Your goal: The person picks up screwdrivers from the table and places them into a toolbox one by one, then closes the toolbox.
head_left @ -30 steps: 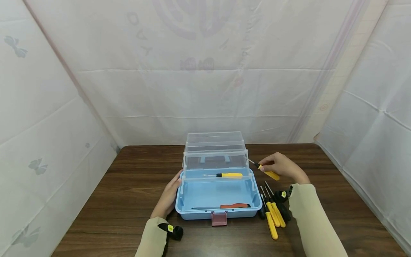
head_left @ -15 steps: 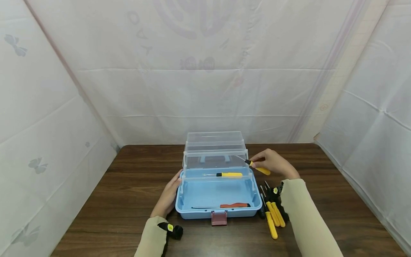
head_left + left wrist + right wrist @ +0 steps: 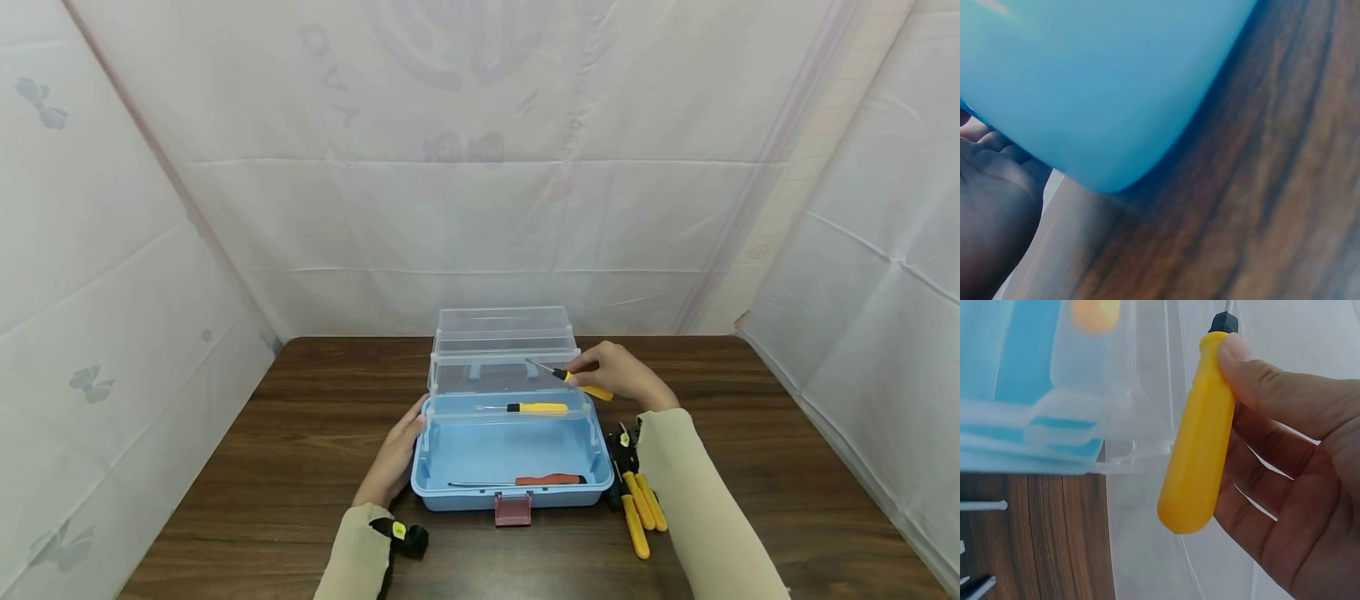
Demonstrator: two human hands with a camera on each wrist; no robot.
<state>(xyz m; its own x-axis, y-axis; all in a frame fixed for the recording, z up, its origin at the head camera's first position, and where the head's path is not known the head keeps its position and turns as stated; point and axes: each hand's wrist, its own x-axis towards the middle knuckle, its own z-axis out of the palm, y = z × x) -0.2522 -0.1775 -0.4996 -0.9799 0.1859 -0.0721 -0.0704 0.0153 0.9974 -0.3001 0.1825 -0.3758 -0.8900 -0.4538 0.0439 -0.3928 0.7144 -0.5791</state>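
Observation:
In the head view my left hand (image 3: 393, 454) rests against the left side of a light blue toolbox (image 3: 457, 502), fingers extended along its wall near the rim. My right hand (image 3: 618, 373) pinches a yellow-handled screwdriver (image 3: 597, 392) near its black collar, thumb on top. The shaft points left over the raised clear tray (image 3: 465, 379). Another yellow screwdriver (image 3: 543, 409) lies in that tray's front section. On the box's floor, along the front, lies a red-handled screwdriver (image 3: 551, 480). The right wrist view shows the held yellow handle (image 3: 1197, 444) up close, beside the clear plastic.
Right of the box lie several yellow-handled tools (image 3: 635, 525) and some black ones, partly hidden by the right wrist's camera. A dark red latch (image 3: 513, 510) hangs at the box's front. The brown wooden table (image 3: 315, 433) meets white cloth walls (image 3: 360, 225) behind.
My right hand has moved left with the yellow screwdriver, from beside the box to the right edge of the clear tray. The left hand and the box stay put.

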